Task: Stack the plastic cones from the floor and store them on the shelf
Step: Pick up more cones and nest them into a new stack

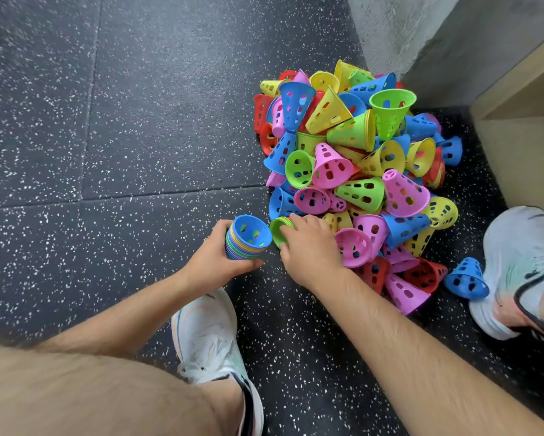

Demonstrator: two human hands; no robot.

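Note:
A big heap of perforated plastic cones [359, 165] in pink, blue, green, yellow and red lies on the floor by the wall corner. My left hand [215, 258] grips a nested stack of cones [247, 239], many-coloured, with a blue one innermost and its wide mouth facing up. Just to its right, my right hand [305, 243] curls its fingers round a green cone [278, 229] with other rims nested on it, at the near edge of the heap. One blue cone [466, 278] lies apart by my right shoe.
The floor [122, 136] is dark speckled rubber tile. A grey concrete wall [421, 33] rises behind the heap. A pale wooden shelf unit [516, 99] stands at the right. My white shoes, left [211, 335] and right [516, 269], flank the heap.

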